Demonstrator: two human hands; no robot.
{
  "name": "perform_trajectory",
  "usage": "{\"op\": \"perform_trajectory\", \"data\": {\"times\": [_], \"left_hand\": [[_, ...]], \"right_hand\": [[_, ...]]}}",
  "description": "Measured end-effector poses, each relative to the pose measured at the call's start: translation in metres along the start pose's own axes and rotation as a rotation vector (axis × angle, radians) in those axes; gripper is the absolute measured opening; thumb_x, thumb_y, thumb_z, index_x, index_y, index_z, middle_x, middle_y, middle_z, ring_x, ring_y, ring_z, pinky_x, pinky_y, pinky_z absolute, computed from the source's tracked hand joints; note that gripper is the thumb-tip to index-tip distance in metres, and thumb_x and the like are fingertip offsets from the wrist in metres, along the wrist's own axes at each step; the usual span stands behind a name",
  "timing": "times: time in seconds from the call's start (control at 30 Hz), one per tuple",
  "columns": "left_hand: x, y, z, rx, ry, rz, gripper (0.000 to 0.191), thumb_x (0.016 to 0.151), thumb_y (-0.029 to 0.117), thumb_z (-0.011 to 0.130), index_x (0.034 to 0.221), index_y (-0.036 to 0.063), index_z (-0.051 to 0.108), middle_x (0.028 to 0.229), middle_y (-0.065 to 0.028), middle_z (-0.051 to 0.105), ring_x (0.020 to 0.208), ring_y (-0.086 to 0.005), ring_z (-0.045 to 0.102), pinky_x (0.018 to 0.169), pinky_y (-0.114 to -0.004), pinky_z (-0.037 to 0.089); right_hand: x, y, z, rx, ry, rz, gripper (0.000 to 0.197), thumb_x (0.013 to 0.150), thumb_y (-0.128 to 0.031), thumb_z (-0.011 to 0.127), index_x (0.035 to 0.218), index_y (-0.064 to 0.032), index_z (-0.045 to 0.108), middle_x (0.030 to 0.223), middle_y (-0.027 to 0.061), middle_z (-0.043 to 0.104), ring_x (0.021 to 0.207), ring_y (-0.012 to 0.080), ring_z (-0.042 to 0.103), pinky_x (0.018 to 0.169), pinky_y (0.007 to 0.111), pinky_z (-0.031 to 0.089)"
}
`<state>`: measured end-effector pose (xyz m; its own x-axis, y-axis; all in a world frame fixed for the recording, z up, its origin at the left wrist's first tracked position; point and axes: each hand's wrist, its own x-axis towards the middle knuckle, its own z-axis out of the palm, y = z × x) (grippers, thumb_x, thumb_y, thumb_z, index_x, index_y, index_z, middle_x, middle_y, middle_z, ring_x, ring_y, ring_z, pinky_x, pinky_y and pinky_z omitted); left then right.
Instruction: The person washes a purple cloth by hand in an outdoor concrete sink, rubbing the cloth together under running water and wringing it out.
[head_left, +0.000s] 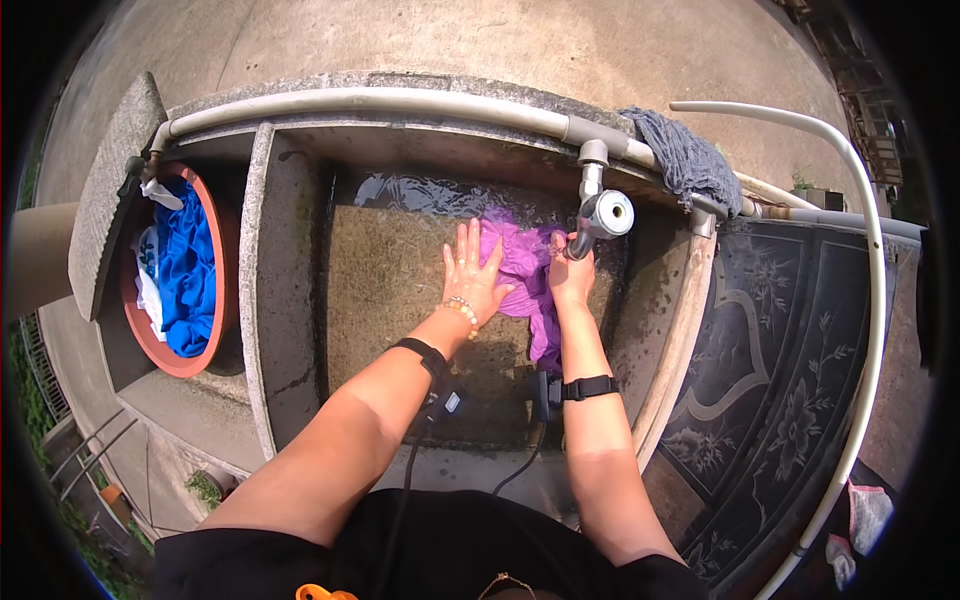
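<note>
A wet purple cloth (517, 262) lies crumpled in shallow water in a concrete wash trough (375, 300). My left hand (471, 274), with a ring and a beaded bracelet on it, is spread flat, palm down, at the cloth's left edge, the thumb side touching or nearly touching it. My right hand (571, 271) is at the cloth's right side under the metal tap (602, 216), its fingers bent around part of the cloth and partly hidden by the spout. Each forearm wears a black strap with a small device and cable.
Left of the trough's dividing wall (259, 300), an orange-brown tub (219, 262) holds blue and white cloths. A white pipe (375, 100) runs along the far rim. A grey rag (679, 157) drapes over it at the right, beside a wooden bar (679, 345) and a curved white pipe (874, 225).
</note>
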<state>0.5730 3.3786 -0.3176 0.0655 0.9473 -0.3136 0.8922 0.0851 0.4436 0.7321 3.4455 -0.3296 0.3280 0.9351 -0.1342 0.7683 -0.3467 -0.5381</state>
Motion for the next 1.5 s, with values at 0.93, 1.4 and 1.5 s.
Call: {"op": "perform_trajectory", "data": {"times": [0.93, 1.4, 1.5], "left_hand": [[-0.005, 0.042, -0.056, -1.591, -0.473, -0.165, 0.060, 0.098, 0.053, 0.040, 0.134, 0.0060, 0.049, 0.133, -0.0070, 0.053, 0.120, -0.0152, 0.048, 0.105, -0.033, 0.034], [-0.057, 0.013, -0.220, -1.360, -0.324, 0.058, 0.052, 0.085, 0.009, 0.070, 0.131, 0.0022, 0.047, 0.123, -0.0056, 0.058, 0.110, -0.0118, 0.055, 0.095, -0.029, 0.046], [-0.066, 0.010, -0.246, -1.108, -0.363, 0.096, 0.048, 0.085, 0.006, 0.069, 0.128, -0.0042, 0.051, 0.116, -0.0082, 0.063, 0.104, -0.0123, 0.059, 0.094, -0.028, 0.048]], "right_hand": [[-0.050, -0.033, -0.104, 0.954, -0.588, 0.000, 0.039, 0.099, -0.023, 0.052, 0.132, -0.0030, 0.051, 0.123, 0.0040, 0.060, 0.113, 0.0144, 0.055, 0.101, 0.031, 0.039], [-0.066, -0.057, -0.184, 1.094, -0.487, 0.303, 0.035, 0.103, -0.027, 0.041, 0.128, -0.0053, 0.051, 0.110, 0.0081, 0.065, 0.090, 0.0159, 0.067, 0.072, 0.032, 0.056], [-0.066, -0.080, -0.223, 1.250, -0.509, 0.232, 0.035, 0.100, -0.025, 0.048, 0.125, -0.0003, 0.053, 0.114, 0.0122, 0.064, 0.103, 0.0197, 0.063, 0.086, 0.035, 0.052]]}}
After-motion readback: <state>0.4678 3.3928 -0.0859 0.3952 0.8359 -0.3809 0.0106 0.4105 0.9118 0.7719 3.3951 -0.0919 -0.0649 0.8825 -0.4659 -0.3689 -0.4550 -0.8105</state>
